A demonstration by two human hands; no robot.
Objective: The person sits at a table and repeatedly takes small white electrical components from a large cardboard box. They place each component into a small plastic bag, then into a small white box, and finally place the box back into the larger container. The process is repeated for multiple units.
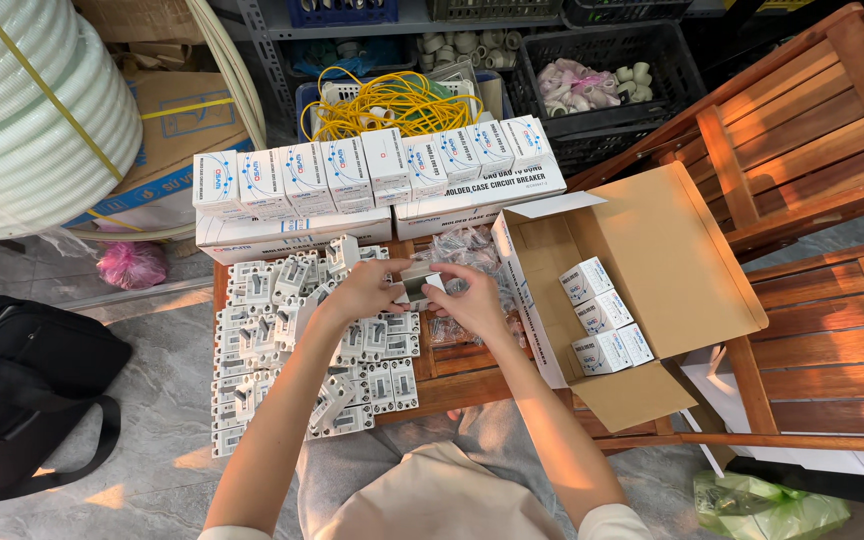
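Breaker unit (414,285), a small grey-white switch block, sits pinched between both hands just above the worktop (452,375). The left hand (367,290) grips its near-left end with fingers curled around it, and the right hand (467,300) closes on its right side, thumb and fingertips touching it. Judging by the grip, the step in hand looks like readying a single unit for packing; the next move seems to call for a firm hold and a free small carton.

Below and left of the left hand, loose breakers (292,350) lie in rough rows, touching one another. Just beyond the hands lie clear plastic bags (457,250) of small parts. Right of the right hand an open cardboard box (672,260) holds four small white cartons (602,315) along its near wall. Beyond the hands, a row of upright white cartons (372,165) stands on two long flat boxes (292,235). Farther still, yellow cable (392,100) is tangled in a crate.
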